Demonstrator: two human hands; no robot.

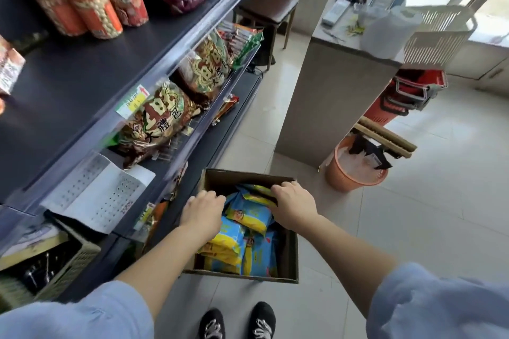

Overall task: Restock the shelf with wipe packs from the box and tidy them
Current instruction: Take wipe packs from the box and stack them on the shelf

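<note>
Cardboard box [209, 175]: near, right of the shelf [82, 77].
Left hand [202, 210]: fingers curled into box; grip unclear.
Wipe packs [249, 213]: inside box; probably light, soft, slippery; take by an edge.
Right hand [293, 205]: fingers curled over one pack's top edge.

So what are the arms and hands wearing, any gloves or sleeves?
The left hand and right hand are bare: no gloves, and no rings or watch that I can see. The forearms are uncovered. The left sleeve and right sleeve are loose light blue fabric, ending around the elbows.
</note>
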